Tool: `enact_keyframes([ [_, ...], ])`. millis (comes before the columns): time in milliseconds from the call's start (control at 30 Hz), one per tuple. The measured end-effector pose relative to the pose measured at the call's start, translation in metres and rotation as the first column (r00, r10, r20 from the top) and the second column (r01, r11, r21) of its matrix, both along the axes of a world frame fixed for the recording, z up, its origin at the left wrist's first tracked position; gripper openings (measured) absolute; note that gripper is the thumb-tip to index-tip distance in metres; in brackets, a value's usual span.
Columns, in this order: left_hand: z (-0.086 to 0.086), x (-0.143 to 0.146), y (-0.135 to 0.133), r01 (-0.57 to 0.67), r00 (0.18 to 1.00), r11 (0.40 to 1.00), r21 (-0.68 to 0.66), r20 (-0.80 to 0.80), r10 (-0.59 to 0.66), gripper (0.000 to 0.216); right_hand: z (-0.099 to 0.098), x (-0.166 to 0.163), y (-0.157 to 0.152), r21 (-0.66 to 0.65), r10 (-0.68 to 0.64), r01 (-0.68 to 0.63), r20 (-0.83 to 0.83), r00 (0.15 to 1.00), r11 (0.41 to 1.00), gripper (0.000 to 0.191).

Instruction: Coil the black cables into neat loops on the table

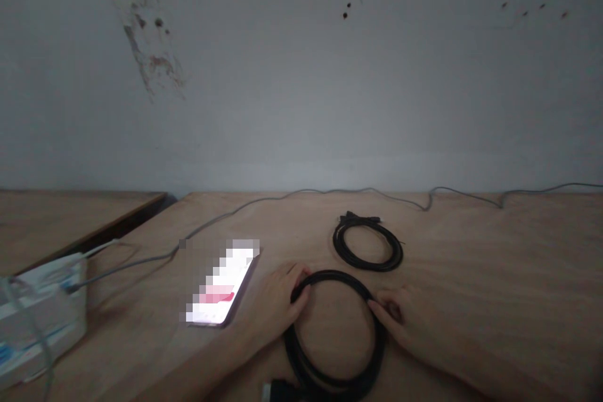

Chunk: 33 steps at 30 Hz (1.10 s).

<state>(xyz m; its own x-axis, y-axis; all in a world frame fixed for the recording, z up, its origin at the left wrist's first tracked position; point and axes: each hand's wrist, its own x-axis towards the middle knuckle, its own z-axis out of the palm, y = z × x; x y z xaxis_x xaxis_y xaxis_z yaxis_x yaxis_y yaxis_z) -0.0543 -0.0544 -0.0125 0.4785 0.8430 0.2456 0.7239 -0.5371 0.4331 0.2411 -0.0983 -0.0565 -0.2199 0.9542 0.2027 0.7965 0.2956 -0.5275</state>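
Observation:
A thick black cable coil (330,383) lies on the wooden table (494,264) just in front of me. My left hand (276,304) rests on its left side, fingers curled over the loop near the top left. At the coil's right side, my right hand (407,320) has its fingers bent against the loop. A grey-tipped plug end (277,391) of this coil shows at the bottom edge. Farther back lies a second, thinner black cable coil (368,245), untouched.
A lit phone (221,286) lies face up left of my hands. A white box (40,317) with a grey cable (141,259) stands at the left edge. The grey cable runs along the table's back edge by the wall. Another table (56,213) adjoins at the left.

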Motion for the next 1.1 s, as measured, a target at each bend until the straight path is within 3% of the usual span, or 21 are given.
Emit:
enact_keyframes([
  [233, -0.001, -0.001, 0.001, -0.010, 1.000, 1.000, 0.001, 0.004, 0.010, 0.015, 0.004, 0.003, -0.002, 0.035, 0.072, -0.074, 0.048, 0.996, 0.997, 0.044],
  [600, 0.001, -0.001, 0.000, -0.010, 1.000, 1.000, -0.014, -0.007, 0.010, 0.014, 0.018, 0.005, -0.003, 0.150, 0.151, -0.205, 0.309, 0.939, 0.967, 0.034],
  [867, -0.001, -0.002, 0.000, -0.016, 1.000, 1.000, -0.008, 0.003, 0.017, 0.014, -0.008, 0.023, -0.002, 0.176, 0.230, -0.291, 0.300, 0.926, 0.941, 0.024],
  [1100, -0.004, -0.004, 0.003, 0.010, 1.000, 1.000, -0.003, -0.005, -0.010, 0.014, -0.026, 0.023, 0.004, 0.323, 0.101, -0.175, 0.234, 0.967, 0.930, 0.027],
])
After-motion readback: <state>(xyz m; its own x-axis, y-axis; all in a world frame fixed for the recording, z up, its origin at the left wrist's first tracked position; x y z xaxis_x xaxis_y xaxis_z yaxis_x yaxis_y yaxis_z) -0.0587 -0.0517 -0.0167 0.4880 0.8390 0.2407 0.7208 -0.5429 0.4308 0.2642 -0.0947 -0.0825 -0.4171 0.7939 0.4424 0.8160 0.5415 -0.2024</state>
